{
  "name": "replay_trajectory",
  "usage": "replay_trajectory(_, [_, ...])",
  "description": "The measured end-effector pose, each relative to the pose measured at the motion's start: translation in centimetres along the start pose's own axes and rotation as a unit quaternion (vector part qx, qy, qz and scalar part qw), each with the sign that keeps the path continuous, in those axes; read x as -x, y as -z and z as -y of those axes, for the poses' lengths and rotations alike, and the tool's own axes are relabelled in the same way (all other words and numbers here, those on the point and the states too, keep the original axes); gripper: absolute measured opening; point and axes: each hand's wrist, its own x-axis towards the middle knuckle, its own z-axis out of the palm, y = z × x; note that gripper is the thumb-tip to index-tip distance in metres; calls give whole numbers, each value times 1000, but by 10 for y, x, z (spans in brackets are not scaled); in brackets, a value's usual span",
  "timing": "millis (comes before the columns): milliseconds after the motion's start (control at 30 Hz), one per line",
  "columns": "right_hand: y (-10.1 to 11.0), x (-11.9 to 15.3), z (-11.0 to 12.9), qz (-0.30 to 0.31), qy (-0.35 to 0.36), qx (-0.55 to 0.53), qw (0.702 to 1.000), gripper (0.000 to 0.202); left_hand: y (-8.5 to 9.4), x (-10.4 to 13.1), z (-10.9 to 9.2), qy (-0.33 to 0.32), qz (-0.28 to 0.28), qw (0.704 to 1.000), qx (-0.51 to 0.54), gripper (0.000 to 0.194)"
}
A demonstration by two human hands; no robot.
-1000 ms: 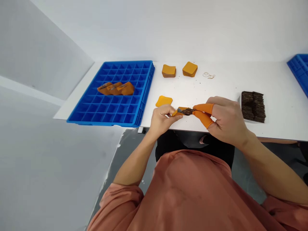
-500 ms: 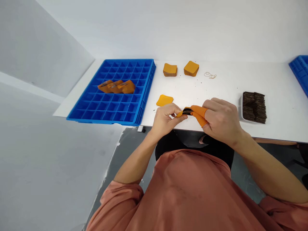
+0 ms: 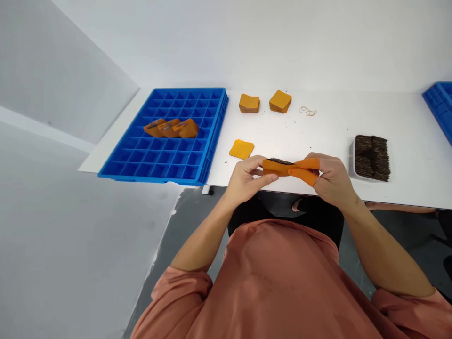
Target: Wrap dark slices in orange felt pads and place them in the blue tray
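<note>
Near the table's front edge, a small orange-yellow pouch [image 3: 275, 167] is held between my two hands. Dark brown material shows along its upper edge. My left hand [image 3: 245, 181] pinches its left end, thumb in front and fingers behind. My right hand [image 3: 330, 181] wears orange finger covers on the thumb and forefinger, which are closed on the pouch's right end. Just beyond my left hand, a single flat orange-yellow square [image 3: 242, 149] lies on the table.
At left, a blue compartment tray [image 3: 165, 160] carries several orange pouches [image 3: 171, 127]. Two stacks of orange squares [image 3: 249, 103] and some thin loops [image 3: 308, 111] lie at the back. A clear box [image 3: 352, 162] of dark thin sheets [image 3: 372, 157] stands right; another blue tray [image 3: 441, 106] is far right.
The pouch has turned so that its orange face is toward me and less of the dark inside shows. My right hand has shifted slightly right and lower, its fingers drawn together on the end.
</note>
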Motion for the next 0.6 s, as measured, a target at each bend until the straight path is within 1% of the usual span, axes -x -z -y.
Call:
replay_trajectory(100, [-2, 4, -3, -12, -10, 9, 1000, 14, 1, 1, 2, -23, -62, 998, 3, 38])
replay_trajectory(167, [-2, 5, -4, -19, -8, 19, 1000, 15, 1, 0, 1, -52, -77, 995, -21, 33])
replay_trajectory(333, [-2, 8, -6, -63, 22, 41, 997, 14, 2, -4, -6, -120, -70, 987, -81, 20])
replay_trajectory(400, [-3, 8, -7, -70, 31, 52, 996, 14, 3, -5, -7, -131, -58, 986, -91, 17])
replay_trajectory(467, [-4, 8, -9, -71, 42, 64, 995, 15, 4, -4, -7, -129, -47, 985, -105, 17])
replay_trajectory(533, [-5, 8, -12, -67, 57, 78, 993, 16, 5, -3, -7, -130, -33, 983, -126, 23])
replay_trajectory(600, [-6, 8, -14, -59, 78, 91, 991, 16, 6, -2, -7, -146, -13, 979, -142, 21])
